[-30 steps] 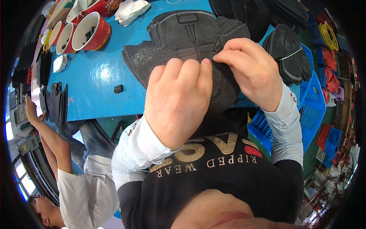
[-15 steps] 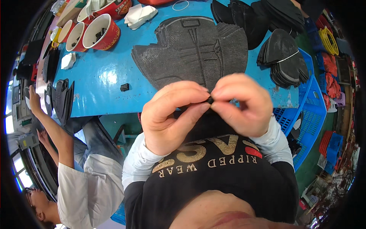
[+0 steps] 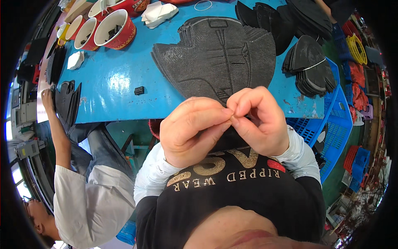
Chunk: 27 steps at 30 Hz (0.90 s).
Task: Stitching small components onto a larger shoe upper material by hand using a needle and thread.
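Observation:
Thumb and forefinger of my left hand (image 3: 192,130) are pinched together, touching the pinched fingertips of my right hand (image 3: 261,122) in front of my chest. The small black piece that showed between them half a second ago is hidden by the fingertips now. Just beyond both hands lies a stack of dark grey shaped sheets (image 3: 207,62), with raised seam lines and a small rectangular outline on the top one. Left of it, a small black block (image 3: 139,90) rests alone on the blue table (image 3: 112,101).
Paper bowls, one holding black bits (image 3: 97,33), stand at the far left near folded white paper (image 3: 158,15). Banded black pieces (image 3: 306,62) lie at the right, beside a blue crate (image 3: 333,133). A co-worker (image 3: 89,199) sits at the left, one hand by black sheets (image 3: 66,101).
The black piece has gone out of sight between my fingertips, which have drawn together. The table's contents sit slightly farther right in view. The co-worker's raised hand has shifted to the table edge.

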### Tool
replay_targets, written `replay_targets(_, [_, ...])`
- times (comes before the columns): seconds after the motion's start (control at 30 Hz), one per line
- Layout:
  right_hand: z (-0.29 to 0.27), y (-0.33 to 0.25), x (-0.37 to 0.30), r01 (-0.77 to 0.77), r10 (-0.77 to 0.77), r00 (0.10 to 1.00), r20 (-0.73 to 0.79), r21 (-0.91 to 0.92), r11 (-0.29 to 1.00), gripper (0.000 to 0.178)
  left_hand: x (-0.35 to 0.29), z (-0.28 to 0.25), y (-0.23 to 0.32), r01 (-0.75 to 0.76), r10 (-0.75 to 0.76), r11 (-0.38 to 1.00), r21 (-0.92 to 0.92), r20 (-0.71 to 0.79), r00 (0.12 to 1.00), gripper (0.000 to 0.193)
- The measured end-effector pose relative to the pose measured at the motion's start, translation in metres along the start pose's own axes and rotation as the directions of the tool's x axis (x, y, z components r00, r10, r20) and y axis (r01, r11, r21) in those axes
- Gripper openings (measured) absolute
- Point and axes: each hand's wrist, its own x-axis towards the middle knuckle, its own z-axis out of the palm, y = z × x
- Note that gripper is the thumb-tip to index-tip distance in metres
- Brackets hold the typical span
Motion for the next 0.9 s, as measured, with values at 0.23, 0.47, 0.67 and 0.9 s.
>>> replay_targets(0.23, [-0.035, -0.003, 0.04, 0.187, -0.209, 0.977, 0.034, -0.601, 0.777, 0.021, 0.014, -0.021, -0.01, -0.093, 0.048, 0.731, 0.676, 0.085, 0.995, 0.033])
replay_targets(0.47, [-0.038, 0.015, 0.074, 0.482, -0.37, 0.866, 0.337, -0.76, 0.436, 0.016, 0.021, -0.016, -0.015, -0.096, 0.007, 0.714, 0.693, 0.13, 0.991, 0.037])
replay_targets(0.67, [-0.036, 0.018, 0.075, 0.487, -0.362, 0.862, 0.355, -0.778, 0.397, 0.016, 0.031, -0.015, -0.018, -0.132, -0.039, 0.651, 0.748, 0.207, 0.978, 0.039])
replay_targets(0.9, [-0.038, 0.022, 0.068, 0.455, -0.453, 0.856, 0.25, -0.782, 0.427, 0.017, 0.04, -0.008, -0.014, -0.161, -0.127, 0.566, 0.808, 0.278, 0.952, 0.041])
